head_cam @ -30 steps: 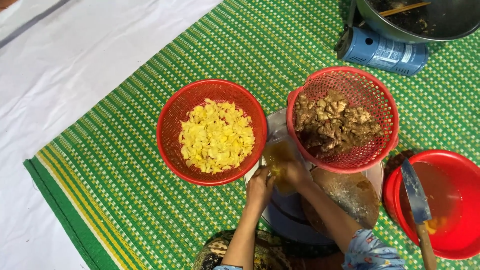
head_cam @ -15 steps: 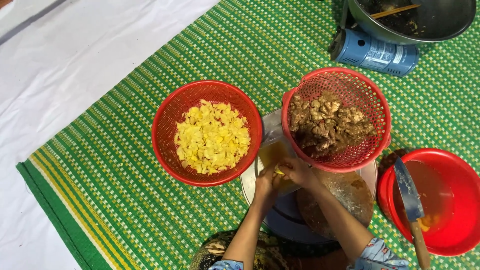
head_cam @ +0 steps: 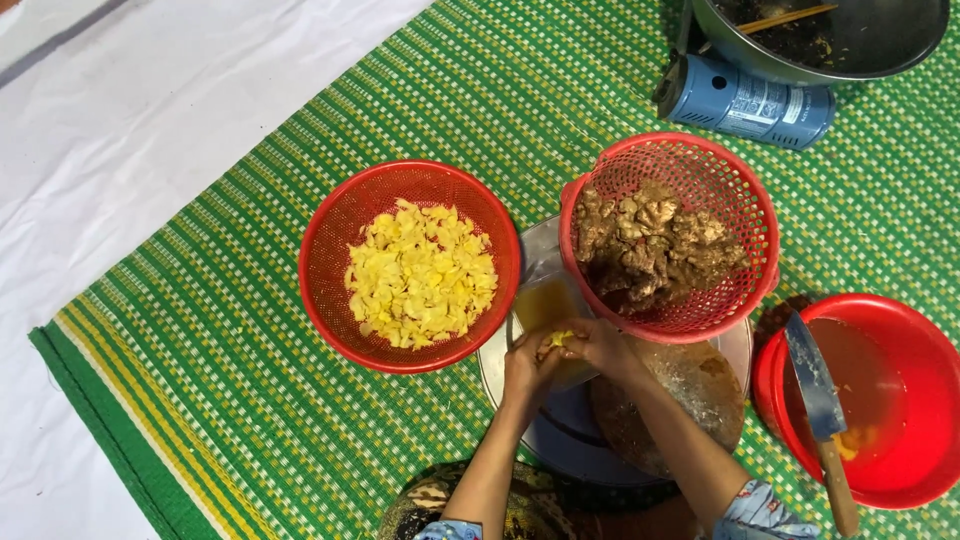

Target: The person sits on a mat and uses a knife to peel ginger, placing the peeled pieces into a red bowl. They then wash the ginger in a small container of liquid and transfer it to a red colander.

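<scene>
Fingers of both hands close together around a small yellow piece of ginger (head_cam: pixel 560 338), pinching it between them. Left hand (head_cam: pixel 527 365) and right hand (head_cam: pixel 598 345) meet over a metal basin (head_cam: pixel 735 345), which sits on a green striped woven mat (head_cam: pixel 250 400). Under the hands the basin holds a patch of yellowish liquid (head_cam: pixel 545 300) and a round wooden chopping board (head_cam: pixel 690 395).

Just left of the hands, a red mesh basket (head_cam: pixel 330 250) holds a heap of peeled yellow ginger pieces (head_cam: pixel 420 275). Just above and to the right, a second red mesh basket (head_cam: pixel 720 170), resting on the basin, is filled with brown unpeeled ginger roots (head_cam: pixel 650 245). Farther right, a red plastic bowl (head_cam: pixel 920 400) has a knife (head_cam: pixel 820 410) with a wooden handle laid across its rim. At the top right lie a blue gas canister (head_cam: pixel 745 100) and, beside it, a dark metal pan (head_cam: pixel 880 40). White cloth (head_cam: pixel 130 130) covers the ground to the left of the mat.
</scene>
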